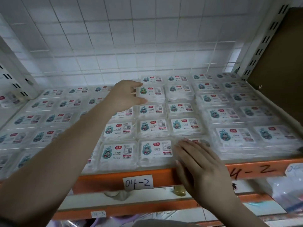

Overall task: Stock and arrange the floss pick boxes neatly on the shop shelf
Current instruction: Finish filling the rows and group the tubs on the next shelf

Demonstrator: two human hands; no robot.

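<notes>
Floss pick boxes [155, 151] lay in rows across the shelf [101, 179]; the left hand [126, 95] pinched a back-row box [151, 94], the right hand [198, 163] pressed flat, fingers together, on a front box, where a careless nudge risked skewing neighbouring boxes.

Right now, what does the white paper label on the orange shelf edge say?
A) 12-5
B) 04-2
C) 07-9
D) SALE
B: the white paper label stuck on the orange shelf edge reads 04-2 in handwriting, just below the front row of floss pick boxes.
</notes>
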